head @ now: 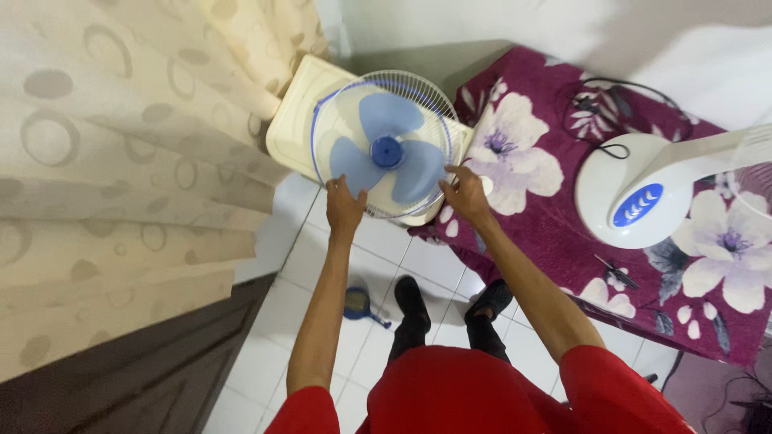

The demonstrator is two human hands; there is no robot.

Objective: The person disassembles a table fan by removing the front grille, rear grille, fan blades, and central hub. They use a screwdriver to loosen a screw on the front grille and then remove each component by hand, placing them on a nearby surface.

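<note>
Curtain [104,161] hangs at nine o'clock. Our left hand [344,205] curls on the lower left rim of the fan head [384,145], fingers closed around the wire guard; our right hand [465,193] pinches the rim at four o'clock. The fan head sits at twelve, over a cream stool [293,120]. Guard and blue blades are assembled. The fan base [635,189] lies apart at three o'clock on the floral bed [555,233], not yet joined.

Bed [555,241]: is being covered by a purple bedspread [563,265] printed with large white flowers.
On the bedspread: a white fan base [623,197] with a blue oval panel is being carried, beside a coiled black cord [615,100].
Floor [322,257]: white tiles; a small blue object [357,305] is being left lying there.
</note>
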